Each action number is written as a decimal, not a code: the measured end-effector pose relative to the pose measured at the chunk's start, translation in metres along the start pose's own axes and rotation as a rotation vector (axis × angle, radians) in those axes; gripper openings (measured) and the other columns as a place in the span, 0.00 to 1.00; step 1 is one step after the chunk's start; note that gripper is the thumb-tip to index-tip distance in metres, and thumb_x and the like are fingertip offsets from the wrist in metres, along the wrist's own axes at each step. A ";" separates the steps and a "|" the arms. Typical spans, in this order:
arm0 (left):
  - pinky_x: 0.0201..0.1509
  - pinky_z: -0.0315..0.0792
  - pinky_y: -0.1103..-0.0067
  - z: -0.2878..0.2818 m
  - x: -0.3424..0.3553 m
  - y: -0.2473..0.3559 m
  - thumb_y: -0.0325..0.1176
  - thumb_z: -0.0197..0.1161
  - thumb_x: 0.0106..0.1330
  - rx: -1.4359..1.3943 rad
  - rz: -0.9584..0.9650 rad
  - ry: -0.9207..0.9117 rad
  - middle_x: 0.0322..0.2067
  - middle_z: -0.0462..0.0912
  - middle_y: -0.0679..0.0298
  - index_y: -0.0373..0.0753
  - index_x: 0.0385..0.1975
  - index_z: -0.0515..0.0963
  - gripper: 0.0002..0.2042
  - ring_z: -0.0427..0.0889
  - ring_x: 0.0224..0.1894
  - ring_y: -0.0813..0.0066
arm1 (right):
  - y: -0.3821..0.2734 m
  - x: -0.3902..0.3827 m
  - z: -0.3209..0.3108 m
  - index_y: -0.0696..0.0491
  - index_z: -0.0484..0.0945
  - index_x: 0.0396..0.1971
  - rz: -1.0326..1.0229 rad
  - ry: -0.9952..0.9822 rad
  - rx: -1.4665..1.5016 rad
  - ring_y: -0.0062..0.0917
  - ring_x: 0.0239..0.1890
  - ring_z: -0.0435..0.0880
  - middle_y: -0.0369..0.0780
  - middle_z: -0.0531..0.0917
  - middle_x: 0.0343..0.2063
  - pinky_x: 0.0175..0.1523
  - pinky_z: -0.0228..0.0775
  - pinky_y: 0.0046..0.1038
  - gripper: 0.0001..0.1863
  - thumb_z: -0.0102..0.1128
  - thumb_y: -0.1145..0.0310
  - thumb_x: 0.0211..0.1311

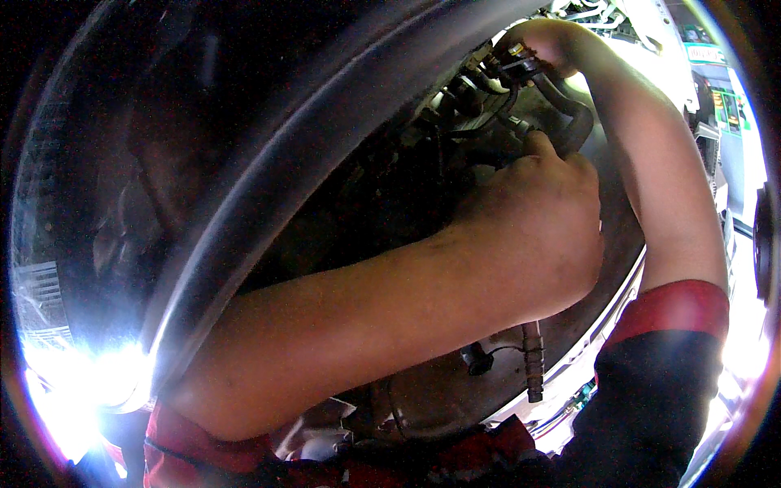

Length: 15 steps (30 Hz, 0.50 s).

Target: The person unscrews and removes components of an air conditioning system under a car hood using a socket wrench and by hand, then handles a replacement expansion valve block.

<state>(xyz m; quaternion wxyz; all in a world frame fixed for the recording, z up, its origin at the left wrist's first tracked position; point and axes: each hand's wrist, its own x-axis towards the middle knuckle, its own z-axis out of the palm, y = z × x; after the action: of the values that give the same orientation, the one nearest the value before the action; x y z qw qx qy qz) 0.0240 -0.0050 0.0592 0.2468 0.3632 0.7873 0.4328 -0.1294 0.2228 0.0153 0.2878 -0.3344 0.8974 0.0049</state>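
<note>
My left forearm crosses from the lower left, and my left hand (543,215) is closed with its back toward me. Its index finger and thumb side sit at a small dark fitting (514,122) among black lines. What the curled fingers hold is hidden. Beside that hand bends a thick black hose (576,122). My right arm reaches up on the right, and my right hand (541,45) bends over the upper end of this hose, by a dark clamp or connector (518,67). Shadow hides most of its fingers.
A broad dark curved rim (268,175) sweeps across the left, with a bright lamp (114,378) glaring at lower left. Below my left wrist hang a ribbed tube (533,366) and a black plug (477,358). Vehicle parts crowd the dark cavity.
</note>
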 end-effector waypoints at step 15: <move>0.41 0.81 0.63 -0.002 -0.001 -0.001 0.32 0.62 0.59 -0.001 0.060 0.033 0.37 0.76 0.35 0.23 0.38 0.74 0.16 0.84 0.37 0.47 | -0.008 0.003 -0.004 0.51 0.82 0.49 0.142 0.032 0.208 0.22 0.33 0.83 0.39 0.87 0.34 0.36 0.76 0.30 0.18 0.57 0.74 0.58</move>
<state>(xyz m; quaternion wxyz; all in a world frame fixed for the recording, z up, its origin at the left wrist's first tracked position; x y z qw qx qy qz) 0.0227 -0.0074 0.0597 0.2209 0.3794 0.7798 0.4463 -0.1284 0.2140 0.0181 0.3056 -0.2382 0.9190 -0.0730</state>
